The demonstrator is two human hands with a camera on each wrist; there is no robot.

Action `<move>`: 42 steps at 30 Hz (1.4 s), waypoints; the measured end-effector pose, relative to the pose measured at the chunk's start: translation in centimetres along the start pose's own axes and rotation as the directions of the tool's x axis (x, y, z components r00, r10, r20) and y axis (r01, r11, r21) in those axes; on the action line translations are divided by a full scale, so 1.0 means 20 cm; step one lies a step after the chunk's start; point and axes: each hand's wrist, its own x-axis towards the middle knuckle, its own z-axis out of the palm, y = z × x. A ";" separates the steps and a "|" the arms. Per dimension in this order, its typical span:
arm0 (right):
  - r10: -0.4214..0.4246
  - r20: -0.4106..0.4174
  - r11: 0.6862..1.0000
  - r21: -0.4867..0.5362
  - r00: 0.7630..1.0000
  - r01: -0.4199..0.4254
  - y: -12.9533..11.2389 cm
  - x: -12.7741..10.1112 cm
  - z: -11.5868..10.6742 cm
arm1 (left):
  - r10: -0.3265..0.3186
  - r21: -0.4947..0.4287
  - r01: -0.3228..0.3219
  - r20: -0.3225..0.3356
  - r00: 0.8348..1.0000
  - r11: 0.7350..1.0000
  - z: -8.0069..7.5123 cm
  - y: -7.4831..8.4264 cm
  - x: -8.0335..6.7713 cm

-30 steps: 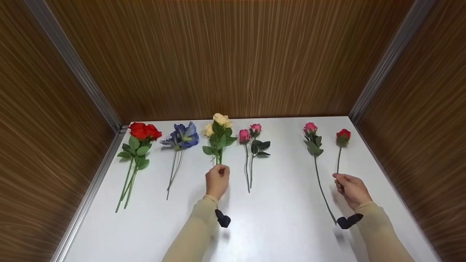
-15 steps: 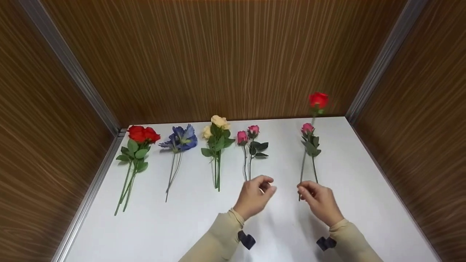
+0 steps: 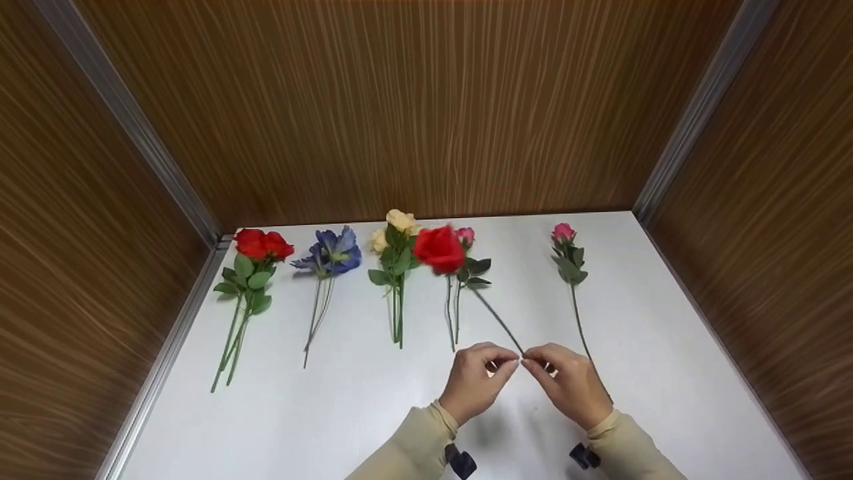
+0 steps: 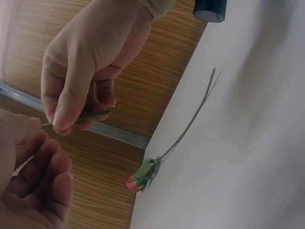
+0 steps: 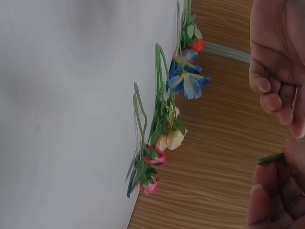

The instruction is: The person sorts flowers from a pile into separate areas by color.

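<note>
A single red rose [image 3: 440, 248] leans to the left above the table, its bare stem [image 3: 500, 319] running down to both hands. My right hand [image 3: 566, 381] pinches that stem near its lower end between thumb and fingers. Close beside it, the fingertips of my left hand [image 3: 476, 381] pinch the same stem. In the left wrist view, the cut end of the stem [image 4: 99, 116] sticks out past the right hand [image 4: 90, 57]. The red bloom partly covers two pink roses [image 3: 465, 235] lying behind it.
Red roses [image 3: 263, 245], blue flowers [image 3: 336, 252] and cream roses [image 3: 400, 220] lie in a row on the white table [image 3: 266, 427]. One pink rose [image 3: 563, 232] lies alone on the right. Brown wood-grain panels [image 3: 426, 107] enclose the back and sides.
My right hand has lifted the red rose from the far right and brought it leftward, the bloom swinging left. My left hand has left the cream roses and come to the red rose's stem.
</note>
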 end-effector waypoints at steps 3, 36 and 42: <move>-0.039 -0.017 0.999 -0.007 0.999 0.039 -0.01 0.00 0.03 | 0.017 -0.018 -0.017 -0.024 1.000 1.000 0.01 -0.01 -0.01; -0.016 -0.025 0.997 0.079 1.000 0.018 -0.08 -0.03 0.19 | -0.019 -0.005 0.019 -0.196 0.980 1.000 -0.02 -0.04 -0.04; -0.023 -0.012 0.994 0.111 1.000 0.024 -0.06 -0.05 0.19 | -0.031 0.007 0.033 -0.186 0.982 0.999 -0.05 -0.06 -0.04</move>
